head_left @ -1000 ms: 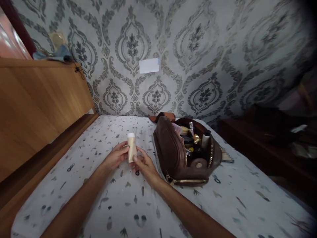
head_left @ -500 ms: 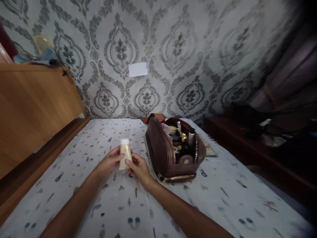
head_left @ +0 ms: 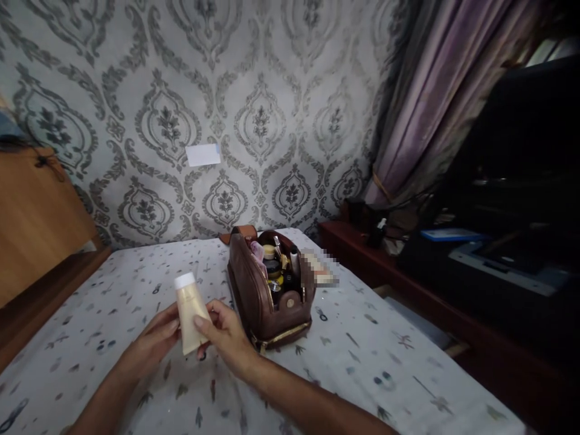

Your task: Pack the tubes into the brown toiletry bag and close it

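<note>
the cream-coloured tube (head_left: 194, 320) is held in both hands above the patterned sheet (head_left: 353, 374), to the left of the open brown bag (head_left: 251, 296) in the view. its white cap (head_left: 184, 280) points up, and the tube leans a little, with the cap end towards the left.

the left hand (head_left: 156, 339) has its fingers closed at the left edge of the tube, the thumb against that edge. the right hand (head_left: 230, 339) pinches the tube from the other side, its thumb pressed on the front and its fingers curled around behind, partly hidden.

the bag sits upright on the sheet, apart from the tube. inside it are a round beige item (head_left: 269, 251), a dark round case (head_left: 272, 267), something pink (head_left: 258, 251), a gold piece (head_left: 284, 261) and a white bottle (head_left: 294, 262) with a dark top. a white card (head_left: 203, 155) is on the patterned wall (head_left: 260, 66) behind, and a purple curtain (head_left: 426, 103) hangs at the right.
</note>
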Tool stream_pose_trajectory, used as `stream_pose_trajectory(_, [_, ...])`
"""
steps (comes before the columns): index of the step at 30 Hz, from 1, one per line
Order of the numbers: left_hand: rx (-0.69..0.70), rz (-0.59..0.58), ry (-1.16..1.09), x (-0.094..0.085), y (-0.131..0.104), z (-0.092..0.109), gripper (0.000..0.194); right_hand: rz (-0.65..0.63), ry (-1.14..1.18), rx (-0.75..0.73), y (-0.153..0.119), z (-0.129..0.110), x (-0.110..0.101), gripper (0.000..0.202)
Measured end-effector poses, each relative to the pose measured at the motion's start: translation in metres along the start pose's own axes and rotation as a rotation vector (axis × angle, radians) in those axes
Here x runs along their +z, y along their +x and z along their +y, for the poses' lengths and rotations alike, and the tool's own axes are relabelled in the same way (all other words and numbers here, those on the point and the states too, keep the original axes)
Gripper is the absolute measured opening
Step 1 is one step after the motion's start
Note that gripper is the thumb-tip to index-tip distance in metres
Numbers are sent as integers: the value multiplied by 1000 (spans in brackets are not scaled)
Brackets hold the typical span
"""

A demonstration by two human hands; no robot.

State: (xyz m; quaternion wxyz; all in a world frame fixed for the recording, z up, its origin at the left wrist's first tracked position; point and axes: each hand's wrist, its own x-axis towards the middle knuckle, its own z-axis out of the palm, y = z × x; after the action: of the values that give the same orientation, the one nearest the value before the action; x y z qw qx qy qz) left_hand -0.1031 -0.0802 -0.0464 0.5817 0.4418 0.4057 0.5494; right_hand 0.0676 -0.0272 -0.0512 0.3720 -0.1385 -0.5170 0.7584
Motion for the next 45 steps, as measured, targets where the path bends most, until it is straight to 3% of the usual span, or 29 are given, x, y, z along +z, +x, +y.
stream_pose_trajectory(5, [39, -95, 31, 7, 1, -5, 51, 8, -29, -66, -16, -25, -2, 44])
stream_pose_trajectory(9, [46, -166, 109, 20, 1, -5, 64, 40, 4, -111, -22, -22, 0, 43])
stream_pose_trajectory(15, [24, -49, 238, 22, 2, -14, 39, 161, -124, -188, -28, -4, 4, 36])
stream_pose_trajectory(22, [32, -39, 241, 11, 5, -20, 35, 327, -534, -263, -42, -25, 0, 35])
stream_pose_trajectory(26, [23, -17, 269, 19, 4, -14, 40, 315, -567, -267, -57, -39, -3, 54])
stream_pose_trajectory(32, [21, 2, 263, 24, 3, -10, 41, 247, -675, -441, -76, -57, -11, 35])
stream_pose_trajectory(35, [5, -7, 261, 21, 4, -12, 43, 370, -749, -546, -80, -81, -21, 33])
stream_pose_trajectory(40, [-72, -93, 325, 19, 5, -15, 40, 726, -716, -621, -66, -128, -47, 32])
stream_pose_trajectory(42, [-107, -120, 354, 20, 4, -15, 40, 772, -732, -646, -56, -139, -59, 30])
stream_pose_trajectory(45, [-122, -143, 396, 23, 2, -15, 43, 739, -837, -617, -41, -142, -74, 28])
